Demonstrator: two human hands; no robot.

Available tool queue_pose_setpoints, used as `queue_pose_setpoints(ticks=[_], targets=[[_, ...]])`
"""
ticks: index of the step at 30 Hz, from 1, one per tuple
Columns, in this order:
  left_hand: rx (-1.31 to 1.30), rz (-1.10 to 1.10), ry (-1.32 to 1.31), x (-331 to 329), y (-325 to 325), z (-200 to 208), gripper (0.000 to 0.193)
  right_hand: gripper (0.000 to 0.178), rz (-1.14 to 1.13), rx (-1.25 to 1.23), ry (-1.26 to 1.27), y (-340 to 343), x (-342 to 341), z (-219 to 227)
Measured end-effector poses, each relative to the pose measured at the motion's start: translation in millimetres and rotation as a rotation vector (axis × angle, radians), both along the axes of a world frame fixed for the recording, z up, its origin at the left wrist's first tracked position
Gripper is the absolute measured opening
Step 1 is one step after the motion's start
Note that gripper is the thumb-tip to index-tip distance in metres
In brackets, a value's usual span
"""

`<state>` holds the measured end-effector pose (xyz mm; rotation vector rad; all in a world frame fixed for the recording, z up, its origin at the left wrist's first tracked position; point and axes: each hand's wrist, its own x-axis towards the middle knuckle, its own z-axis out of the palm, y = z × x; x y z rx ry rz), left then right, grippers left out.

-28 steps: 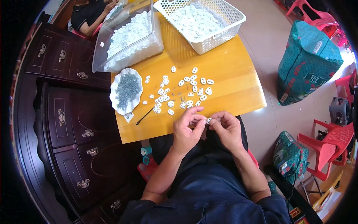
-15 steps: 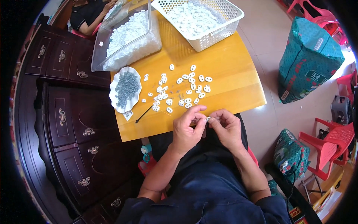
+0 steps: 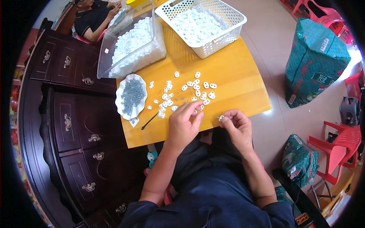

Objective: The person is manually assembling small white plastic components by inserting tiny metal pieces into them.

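The right hand (image 3: 238, 133) pinches a small white plastic piece (image 3: 221, 118) near the yellow-brown wooden table's (image 3: 245, 89) edge, a fingertip grip best kept light and steady, while the left hand (image 3: 183, 125), thumb and fingers parted, is nearest scattered white, dark-spotted plastic pieces (image 3: 197, 92).

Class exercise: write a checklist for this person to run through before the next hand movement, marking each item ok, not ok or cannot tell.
1. Right hand pinching a small white piece: ok.
2. Left hand with thumb and index finger apart: ok.
3. Left fingertips clear of the loose white pieces: cannot tell, partly hidden.
4. Loose white pieces gathered together: not ok, scattered over the tabletop.
5. Small grey parts contained: ok, heaped in the white scalloped dish; a few small bits lie outside.
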<state>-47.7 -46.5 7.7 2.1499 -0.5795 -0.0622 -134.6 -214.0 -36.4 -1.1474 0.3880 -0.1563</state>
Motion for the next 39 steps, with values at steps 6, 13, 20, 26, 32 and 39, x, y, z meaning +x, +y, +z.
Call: queue_pose_setpoints(ticks=[6,13,20,26,32,39], targets=[[0.219,-0.026,-0.346,17,-14,-12,0.021,0.006,-0.051,0.019,-0.011,-2,2,3],[0.295,-0.058,-0.384,24,-22,-20,0.018,0.006,-0.066,0.019,-0.027,-6,3,4],[0.331,-0.05,-0.35,25,-25,-18,0.019,0.006,-0.064,0.025,-0.045,-8,3,4],[0.354,-0.069,-0.331,24,-25,-19,0.012,0.006,-0.065,0.024,-0.044,-8,3,6],[0.212,0.009,-0.316,15,-21,-11,0.012,0.006,-0.068,0.03,-0.044,-7,2,6],[-0.176,-0.001,0.131,-6,-16,1,0.018,0.006,-0.057,0.036,-0.031,-7,3,6]])
